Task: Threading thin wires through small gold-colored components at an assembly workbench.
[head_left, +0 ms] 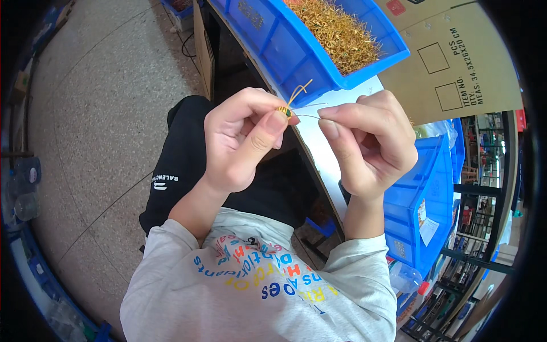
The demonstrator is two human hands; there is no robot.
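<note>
Between its thumb and index finger, my left hand (pixel 236 145) pinches a small gold wire coil (pixel 284 110) with a dark green spot on its side. A bent gold wire loop (pixel 300 90) sticks up from the coil. To the right, my right hand (pixel 373 142) has thumb and index finger closed on the end of a thin wire (pixel 307 116), which runs across to the coil. Both hands are raised above my lap, a short gap apart. Just beyond them is a blue plastic bin (pixel 336 80) heaped with thin gold wire pieces (pixel 339 37).
A white tabletop (pixel 322 145) runs beneath the bin. Behind it stands a brown cardboard box (pixel 450 62). Another blue crate (pixel 413 199) is by my right arm, near a clear bottle with a red cap (pixel 423 288). Metal shelving (pixel 478 191) lines the far right.
</note>
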